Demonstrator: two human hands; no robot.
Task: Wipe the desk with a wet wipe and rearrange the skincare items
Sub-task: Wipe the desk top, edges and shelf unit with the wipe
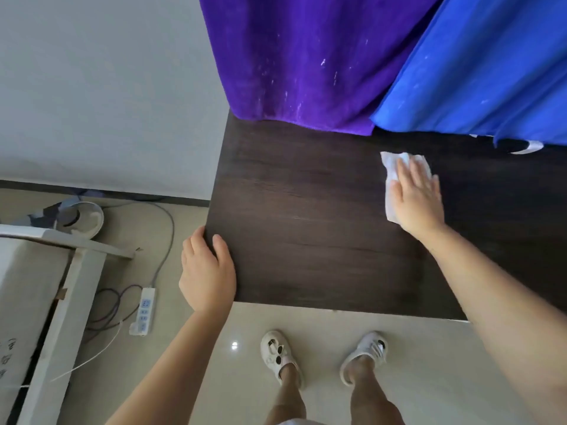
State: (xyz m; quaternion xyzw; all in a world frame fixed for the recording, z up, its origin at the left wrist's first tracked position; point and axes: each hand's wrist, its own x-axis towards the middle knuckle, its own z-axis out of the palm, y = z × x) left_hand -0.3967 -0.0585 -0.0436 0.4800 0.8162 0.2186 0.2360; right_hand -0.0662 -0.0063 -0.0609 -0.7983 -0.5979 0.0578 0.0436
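A dark brown wooden desk [306, 210] fills the middle of the view. My right hand [417, 194] lies flat, fingers together, pressing a white wet wipe [391, 173] onto the desk's far right part. My left hand [207, 271] grips the desk's left edge near the front corner, thumb on top. No skincare items are in view.
A purple curtain [306, 56] and a blue curtain [475, 65] hang over the desk's back edge. A white power strip [143, 311] with cables lies on the tiled floor at left, beside a white frame [61, 302] and a round white object [81, 220]. My feet stand in front of the desk.
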